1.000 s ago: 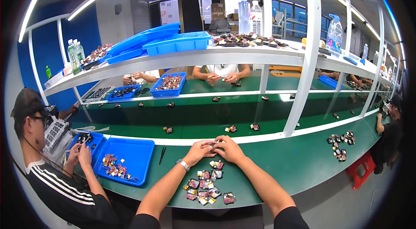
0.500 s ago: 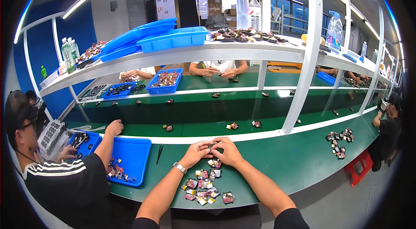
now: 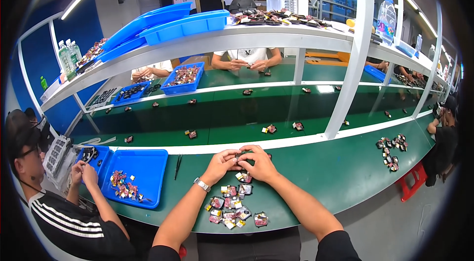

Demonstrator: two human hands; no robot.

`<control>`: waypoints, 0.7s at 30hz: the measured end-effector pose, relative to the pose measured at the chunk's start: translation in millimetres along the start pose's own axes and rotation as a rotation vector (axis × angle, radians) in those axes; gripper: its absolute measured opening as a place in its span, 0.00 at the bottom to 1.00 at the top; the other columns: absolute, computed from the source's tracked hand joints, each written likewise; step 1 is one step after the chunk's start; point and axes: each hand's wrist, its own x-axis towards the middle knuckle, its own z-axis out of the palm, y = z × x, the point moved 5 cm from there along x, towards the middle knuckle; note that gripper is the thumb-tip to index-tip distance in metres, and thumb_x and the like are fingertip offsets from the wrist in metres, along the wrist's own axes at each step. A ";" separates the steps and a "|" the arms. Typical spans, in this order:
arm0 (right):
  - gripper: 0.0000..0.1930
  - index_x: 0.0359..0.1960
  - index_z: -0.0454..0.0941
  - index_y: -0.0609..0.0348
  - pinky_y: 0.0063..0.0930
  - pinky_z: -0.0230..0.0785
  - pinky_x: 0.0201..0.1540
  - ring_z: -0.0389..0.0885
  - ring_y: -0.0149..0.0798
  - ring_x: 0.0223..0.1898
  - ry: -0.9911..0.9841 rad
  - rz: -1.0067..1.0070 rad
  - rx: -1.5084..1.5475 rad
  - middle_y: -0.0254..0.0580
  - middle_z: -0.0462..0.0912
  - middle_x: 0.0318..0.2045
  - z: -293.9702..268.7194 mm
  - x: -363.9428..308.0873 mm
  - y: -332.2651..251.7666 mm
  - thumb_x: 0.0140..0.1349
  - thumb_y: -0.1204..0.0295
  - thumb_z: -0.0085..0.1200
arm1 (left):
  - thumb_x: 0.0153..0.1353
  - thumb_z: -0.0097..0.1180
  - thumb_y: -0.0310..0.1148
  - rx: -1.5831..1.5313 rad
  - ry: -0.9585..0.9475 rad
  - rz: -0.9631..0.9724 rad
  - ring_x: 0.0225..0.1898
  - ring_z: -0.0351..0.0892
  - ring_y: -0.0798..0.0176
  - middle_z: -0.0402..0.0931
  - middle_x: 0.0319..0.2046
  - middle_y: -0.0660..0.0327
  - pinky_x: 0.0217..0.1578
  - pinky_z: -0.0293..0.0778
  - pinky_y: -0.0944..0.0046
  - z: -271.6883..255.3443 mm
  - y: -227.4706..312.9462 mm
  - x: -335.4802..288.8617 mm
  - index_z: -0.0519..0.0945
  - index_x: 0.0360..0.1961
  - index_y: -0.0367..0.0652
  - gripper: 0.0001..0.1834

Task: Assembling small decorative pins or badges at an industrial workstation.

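My left hand (image 3: 221, 166), with a metal-banded watch at the wrist, and my right hand (image 3: 259, 164) meet above the green bench (image 3: 306, 177). Fingers of both pinch one small dark electronic module, mostly covered by them. Just below, towards me, lies a group of similar modules (image 3: 230, 204) with dark casings, reddish circuit boards and white or yellow parts. One module (image 3: 260, 219) sits a little apart to the right. Black tweezers (image 3: 177, 167) rest left of my left hand.
A blue tray (image 3: 160, 174) holds loose parts beside a co-worker (image 3: 74, 211) on the left. Beyond a white rail, modules (image 3: 269, 129) are spaced along the green line. A white post (image 3: 348, 63) supports the shelf. More modules (image 3: 392, 150) lie right, near a red stool (image 3: 411, 182).
The view has shifted slightly. The left co-worker's arm has drawn back from the line, both hands now together, and a module lies where the hand was. My hands stay together on their module.
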 end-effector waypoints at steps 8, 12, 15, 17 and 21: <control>0.06 0.34 0.85 0.55 0.37 0.67 0.55 0.74 0.45 0.51 0.095 0.014 -0.031 0.39 0.79 0.46 6.1 -4.0 -3.6 0.54 0.72 0.60 | 0.68 0.46 0.24 -0.075 -0.002 0.015 0.50 0.78 0.62 0.74 0.51 0.54 0.52 0.79 0.63 -4.1 -4.5 0.0 0.69 0.58 0.34 0.17; 0.07 0.35 0.85 0.55 0.36 0.68 0.54 0.74 0.44 0.50 0.109 0.020 -0.027 0.38 0.80 0.45 5.9 -4.3 -4.1 0.53 0.72 0.61 | 0.68 0.49 0.26 -0.093 -0.004 0.022 0.51 0.77 0.61 0.74 0.51 0.54 0.53 0.78 0.60 -3.8 -5.8 0.2 0.69 0.57 0.33 0.18; 0.07 0.34 0.85 0.55 0.36 0.68 0.54 0.74 0.44 0.50 0.161 0.023 -0.043 0.38 0.80 0.44 5.3 -5.1 -6.3 0.53 0.72 0.62 | 0.68 0.49 0.26 -0.102 -0.005 0.013 0.52 0.77 0.60 0.73 0.51 0.53 0.53 0.78 0.60 -4.7 -6.4 0.1 0.69 0.57 0.33 0.17; 0.07 0.34 0.85 0.54 0.36 0.68 0.54 0.75 0.45 0.49 0.160 0.005 -0.047 0.38 0.80 0.44 8.2 -4.8 -5.0 0.53 0.72 0.62 | 0.68 0.49 0.26 -0.098 0.001 0.019 0.51 0.77 0.60 0.73 0.51 0.53 0.53 0.78 0.60 -5.6 -6.4 1.3 0.70 0.57 0.33 0.17; 0.07 0.35 0.86 0.52 0.36 0.68 0.55 0.75 0.44 0.50 0.143 0.037 -0.042 0.38 0.81 0.46 12.4 -6.4 -3.3 0.53 0.72 0.62 | 0.68 0.49 0.25 -0.092 0.021 0.021 0.51 0.78 0.60 0.74 0.51 0.54 0.52 0.79 0.60 -6.6 -7.8 1.2 0.70 0.56 0.33 0.16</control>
